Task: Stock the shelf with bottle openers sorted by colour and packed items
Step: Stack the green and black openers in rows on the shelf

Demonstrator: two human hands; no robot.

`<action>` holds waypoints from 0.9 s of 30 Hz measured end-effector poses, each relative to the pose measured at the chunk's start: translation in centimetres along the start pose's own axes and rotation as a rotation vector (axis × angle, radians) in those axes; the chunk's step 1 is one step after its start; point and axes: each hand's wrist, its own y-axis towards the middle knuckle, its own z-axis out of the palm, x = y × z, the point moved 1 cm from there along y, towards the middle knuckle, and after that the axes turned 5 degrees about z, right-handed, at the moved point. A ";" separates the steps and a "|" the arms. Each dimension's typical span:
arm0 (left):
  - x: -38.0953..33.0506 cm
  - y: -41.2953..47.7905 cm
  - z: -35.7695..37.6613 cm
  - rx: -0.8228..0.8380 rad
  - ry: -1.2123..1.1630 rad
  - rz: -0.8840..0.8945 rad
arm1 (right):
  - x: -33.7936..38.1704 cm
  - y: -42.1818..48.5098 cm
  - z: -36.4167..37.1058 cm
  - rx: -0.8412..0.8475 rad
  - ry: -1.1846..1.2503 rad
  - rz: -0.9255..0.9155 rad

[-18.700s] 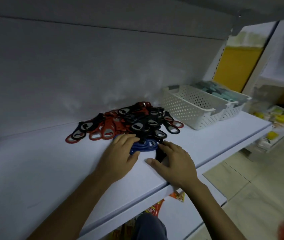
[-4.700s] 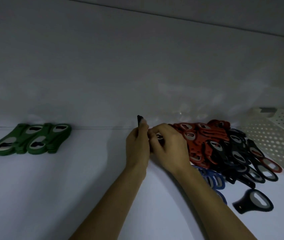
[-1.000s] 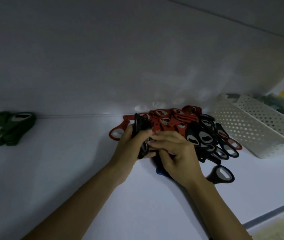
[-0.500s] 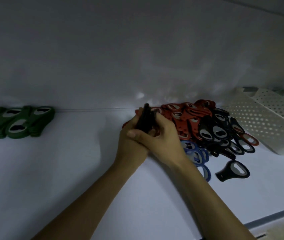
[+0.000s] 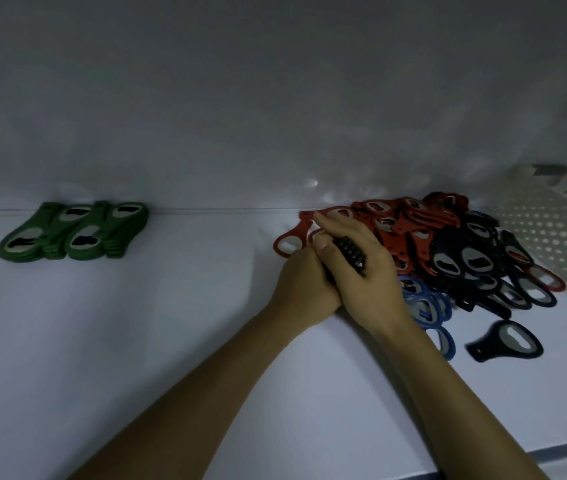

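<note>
Clamping down now on a stack of black bottle openers [image 5: 348, 252], held on edge between both hands at the near-left corner of the mixed pile [image 5: 448, 251]. Right hand [image 5: 361, 268] curled over the top, fingers wrapped round the stack; left hand [image 5: 304, 284] pressed in from the left, closed against the same bundle, thumb tucked by the right thumb. Half a second back, held higher and nearly upright; now tipped lower, closer to the shelf [image 5: 171, 341] and squeezed tighter. Reads as squaring up the collected blacks, probably ahead of laying them down as their own group.

Sitting sorted already, well apart to the left against the back wall: green openers [image 5: 74, 230], overlapped in a tidy row. Plenty of bare shelf between them and the hands, a likely home for the black set, though only a guess.

Lying loose in the pile behind the hands: red openers [image 5: 399, 223], more black ones further right. Peeking out just beside the right wrist: blue openers [image 5: 427, 303]. Stranded alone near the front edge: a single black opener [image 5: 507, 342]. Tucked at far right: white perforated basket [image 5: 559, 220], contents hidden here.

Sorting clearly only part done: one colour finished, one in hand, two untouched.
</note>
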 end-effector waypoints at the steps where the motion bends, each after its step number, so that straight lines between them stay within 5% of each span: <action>1: 0.3 0.1 0.2 -0.036 0.037 0.022 | -0.1 0.0 -0.1 0.010 -0.003 0.001; 9: -2.0 -0.3 -2.5 0.085 -0.129 -0.064 | -0.1 0.1 0.5 0.004 0.029 -0.054; 14: -3.1 -1.5 -6.5 0.134 -0.207 -0.211 | 1.3 0.9 1.4 0.013 0.374 0.222; 20: -4.9 -5.4 -12.7 -0.028 -0.359 -0.294 | 7.1 -1.2 5.8 0.092 0.619 0.376; 23: -5.3 -7.2 -16.4 -0.063 -0.359 -0.323 | 9.4 -2.6 8.2 0.341 0.715 0.515; 27: -5.2 -10.3 -21.3 -0.014 -0.503 -0.390 | 10.0 -4.1 8.9 0.712 0.661 0.242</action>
